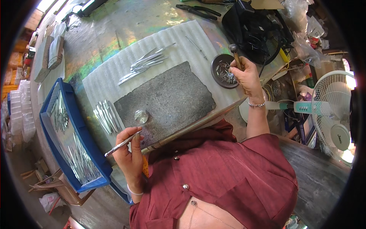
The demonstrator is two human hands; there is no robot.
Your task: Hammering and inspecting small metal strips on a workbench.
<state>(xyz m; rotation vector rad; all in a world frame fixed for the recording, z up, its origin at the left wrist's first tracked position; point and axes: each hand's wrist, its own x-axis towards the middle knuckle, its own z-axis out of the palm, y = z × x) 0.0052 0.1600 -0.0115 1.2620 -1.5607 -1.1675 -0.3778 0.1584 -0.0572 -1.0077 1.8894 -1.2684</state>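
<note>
My left hand (130, 156) is closed around a slender silver metal handle (121, 145), held slantwise at the near left edge of a dark stone slab (171, 91). On the slab beside it sits a small round shiny metal block (141, 116). My right hand (249, 78) grips a hammer (237, 59) by its wooden shaft, head pointing away from me. Its fingertips reach over the rim of a dark round bowl (214, 77) holding many small metal pieces (225, 72); whether they pinch one, I cannot tell.
White foam sheet (99, 82) lies under the slab, bearing two piles of silver handles (146, 63). A blue tray (105, 162) of similar pieces stands left. Pliers (200, 11) and a black bag (248, 34) lie at the back. A fan (335, 118) stands right.
</note>
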